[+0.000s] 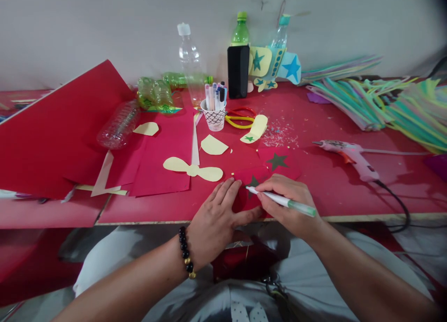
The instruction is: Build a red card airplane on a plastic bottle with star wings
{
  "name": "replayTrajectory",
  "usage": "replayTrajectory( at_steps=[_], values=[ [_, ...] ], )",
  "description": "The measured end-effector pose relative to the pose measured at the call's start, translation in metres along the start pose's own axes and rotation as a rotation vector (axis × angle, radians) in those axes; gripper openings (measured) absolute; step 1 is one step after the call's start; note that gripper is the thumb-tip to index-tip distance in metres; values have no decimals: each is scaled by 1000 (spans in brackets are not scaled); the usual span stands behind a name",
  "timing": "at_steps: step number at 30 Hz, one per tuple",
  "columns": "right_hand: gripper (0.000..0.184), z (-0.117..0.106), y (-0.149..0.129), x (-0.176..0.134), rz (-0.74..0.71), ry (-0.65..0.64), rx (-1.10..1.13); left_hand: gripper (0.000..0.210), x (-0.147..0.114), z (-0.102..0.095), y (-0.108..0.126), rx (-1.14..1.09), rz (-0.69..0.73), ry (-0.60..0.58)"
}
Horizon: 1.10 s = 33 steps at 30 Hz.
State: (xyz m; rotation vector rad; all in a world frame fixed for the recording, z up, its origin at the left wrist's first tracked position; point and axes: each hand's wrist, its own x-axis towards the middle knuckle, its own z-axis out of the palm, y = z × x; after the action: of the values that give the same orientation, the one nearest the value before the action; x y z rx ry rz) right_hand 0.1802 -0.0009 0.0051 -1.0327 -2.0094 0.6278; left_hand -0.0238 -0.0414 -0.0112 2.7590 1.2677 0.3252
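My right hand [291, 203] is closed around a white felt-tip marker [281, 199] with a green end. Its tip touches a dark green star [252, 182] on a piece of red paper [240, 202] near the table's front edge. My left hand [223, 215] lies flat on that paper with its fingers stretched out, beside the star. Just beyond, a second red paper piece [291, 166] bears another dark green star [278, 161]. A pale yellow propeller-shaped cutout [193, 170] lies to the left of the hands.
A paper cup [213, 119] of markers stands behind, beside scissors [240, 118]. At right lie a pink glue gun [349, 156] with a cord and bundled pipe cleaners [352, 103]. Plastic bottles [188, 56], a black phone [238, 72] and a decorated bottle [279, 37] stand by the wall. Red sheets [70, 135] are left.
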Motion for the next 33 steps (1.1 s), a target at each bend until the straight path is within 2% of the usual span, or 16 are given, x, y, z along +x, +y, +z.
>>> replayTrajectory(
  at_steps=[7, 13, 21, 33],
  values=[
    [10, 4, 0, 0, -17, -17, 32, 77, 0, 0, 0, 5, 0, -5],
    [8, -1, 2, -1, 21, 85, -90, 77, 0, 0, 0, -15, -11, -3],
    [6, 0, 7, -3, 24, 153, -115, 77, -1, 2, 0, -47, -30, -6],
    [7, 3, 6, -3, 30, 130, -125, 79, -1, 2, 1, -32, -43, -10]
  ],
)
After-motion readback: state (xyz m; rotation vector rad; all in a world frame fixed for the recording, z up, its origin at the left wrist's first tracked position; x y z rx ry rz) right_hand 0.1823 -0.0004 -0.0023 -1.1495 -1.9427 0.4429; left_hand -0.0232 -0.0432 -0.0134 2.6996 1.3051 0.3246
